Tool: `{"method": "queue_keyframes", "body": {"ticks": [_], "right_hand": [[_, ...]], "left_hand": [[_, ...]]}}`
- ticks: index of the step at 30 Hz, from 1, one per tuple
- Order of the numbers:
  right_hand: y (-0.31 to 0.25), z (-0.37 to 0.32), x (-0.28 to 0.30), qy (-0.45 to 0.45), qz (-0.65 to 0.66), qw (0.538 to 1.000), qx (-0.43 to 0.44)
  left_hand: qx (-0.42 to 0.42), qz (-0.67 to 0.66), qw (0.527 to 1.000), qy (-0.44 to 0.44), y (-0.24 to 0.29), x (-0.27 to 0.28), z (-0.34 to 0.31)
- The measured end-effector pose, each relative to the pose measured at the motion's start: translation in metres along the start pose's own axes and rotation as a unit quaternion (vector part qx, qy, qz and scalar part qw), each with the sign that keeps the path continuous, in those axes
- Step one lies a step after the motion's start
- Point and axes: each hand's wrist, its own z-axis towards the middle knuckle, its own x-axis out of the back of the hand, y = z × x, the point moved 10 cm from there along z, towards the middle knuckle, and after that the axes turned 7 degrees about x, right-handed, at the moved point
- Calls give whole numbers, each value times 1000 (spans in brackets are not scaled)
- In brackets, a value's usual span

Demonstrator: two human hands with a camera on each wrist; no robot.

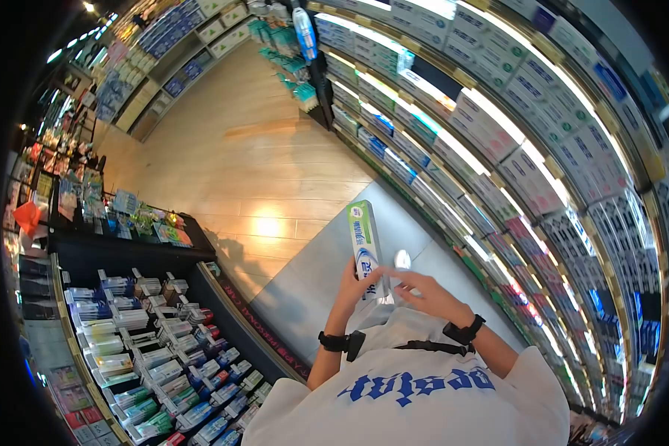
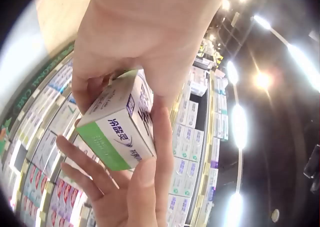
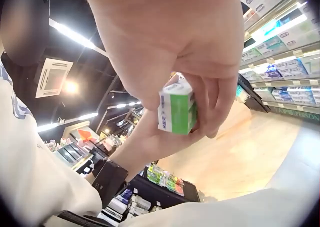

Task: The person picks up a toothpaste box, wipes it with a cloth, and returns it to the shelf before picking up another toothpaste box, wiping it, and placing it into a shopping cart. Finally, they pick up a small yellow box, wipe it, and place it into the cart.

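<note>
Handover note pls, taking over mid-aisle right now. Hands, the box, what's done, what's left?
Left hand: grip on the toothpaste box, fingers and thumb round its lower part.
Right hand: fingers curled round the box's bottom end.
Box: roughly upright, held in the air before the chest, between the shelves and the low display.
Done: box is in both hands, on no shelf.
Left: it is not yet set down anywhere.

Floor: pale wood planks (image 1: 275, 163), with a grey strip (image 1: 320, 260) along the right.
Right: tall lit shelving (image 1: 528, 149), packed with boxes from near to far.
Near left: low black display stand (image 1: 149, 256).
Far left: further shelves (image 1: 178, 59).
Ceiling: dark, with strip lights (image 2: 239, 124) and one square vent (image 3: 52, 77).
</note>
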Motion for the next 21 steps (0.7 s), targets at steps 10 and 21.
{"method": "queue_keyframes", "body": {"ticks": [10,21], "right_hand": [[78,156,121,184,181,965,-45],[117,348,123,53,319,931,-169]], "left_hand": [[-64,143,987,39,111,80,74],[-124,341,932,-18,265,122,178]]}}
